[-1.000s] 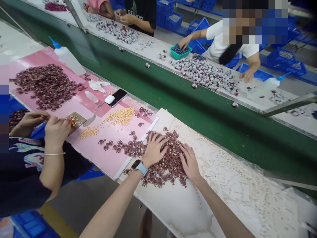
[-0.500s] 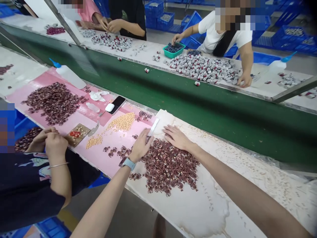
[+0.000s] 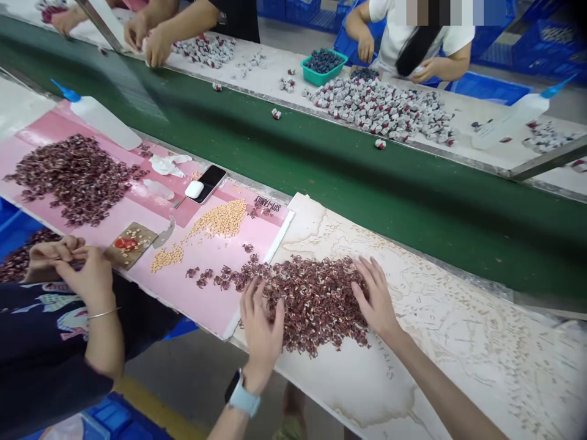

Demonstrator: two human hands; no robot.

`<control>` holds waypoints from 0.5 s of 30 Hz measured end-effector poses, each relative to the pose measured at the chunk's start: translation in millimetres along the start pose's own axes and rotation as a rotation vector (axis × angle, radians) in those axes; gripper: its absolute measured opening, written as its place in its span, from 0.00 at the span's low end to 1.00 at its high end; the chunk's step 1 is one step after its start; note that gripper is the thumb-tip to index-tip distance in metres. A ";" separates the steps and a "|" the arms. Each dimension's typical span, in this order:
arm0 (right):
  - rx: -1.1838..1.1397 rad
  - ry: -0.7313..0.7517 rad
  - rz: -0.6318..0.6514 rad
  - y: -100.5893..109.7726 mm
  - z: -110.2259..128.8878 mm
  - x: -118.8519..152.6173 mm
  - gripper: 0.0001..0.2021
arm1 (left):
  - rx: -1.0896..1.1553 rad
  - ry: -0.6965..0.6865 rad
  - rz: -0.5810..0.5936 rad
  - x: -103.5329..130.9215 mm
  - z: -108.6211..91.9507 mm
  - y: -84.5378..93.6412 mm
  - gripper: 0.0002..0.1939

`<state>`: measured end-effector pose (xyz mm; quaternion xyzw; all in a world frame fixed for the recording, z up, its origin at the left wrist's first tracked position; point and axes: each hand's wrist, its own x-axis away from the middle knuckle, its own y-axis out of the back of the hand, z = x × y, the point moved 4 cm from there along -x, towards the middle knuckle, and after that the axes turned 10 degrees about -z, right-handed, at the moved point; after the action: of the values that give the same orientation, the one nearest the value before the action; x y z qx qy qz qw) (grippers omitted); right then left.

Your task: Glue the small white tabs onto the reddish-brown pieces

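Observation:
A heap of small dark reddish-brown parts [image 3: 316, 305] lies on the pale, map-patterned table mat [image 3: 440, 293]. Its left end trails over the seam onto a pink mat [image 3: 202, 311]. My left hand [image 3: 262, 315], with a watch on the wrist, rests against the heap's left side, fingers spread. On the opposite side, my right hand [image 3: 376, 299] touches the upper right edge of the heap, its fingers apart too. Neither hand grips anything that I can see. The parts are too small to tell their exact kind.
Left of me, a co-worker's hands [image 3: 77, 263] work near a small board [image 3: 131, 244]. Yellow-orange bits [image 3: 220, 220], a phone [image 3: 213, 183], a squeeze bottle [image 3: 105, 122] and another dark heap [image 3: 68, 177] lie on the pink mat. Beyond runs a green conveyor belt [image 3: 321, 177].
My left hand has moved down toward the near side of the heap. My right hand has shifted right, from the heap's far edge to its right side. The heap looks flatter and wider.

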<state>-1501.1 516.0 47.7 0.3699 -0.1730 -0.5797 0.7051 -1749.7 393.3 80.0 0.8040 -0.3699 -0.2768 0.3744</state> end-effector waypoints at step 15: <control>-0.156 -0.173 -0.198 -32.7 33.4 38.7 0.17 | 0.014 0.041 -0.038 50.5 -49.0 -58.4 0.27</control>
<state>-1535.7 466.8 39.2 0.2782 -0.1502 -0.6878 0.6534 -1662.8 398.3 52.2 0.8188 -0.3488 -0.2647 0.3712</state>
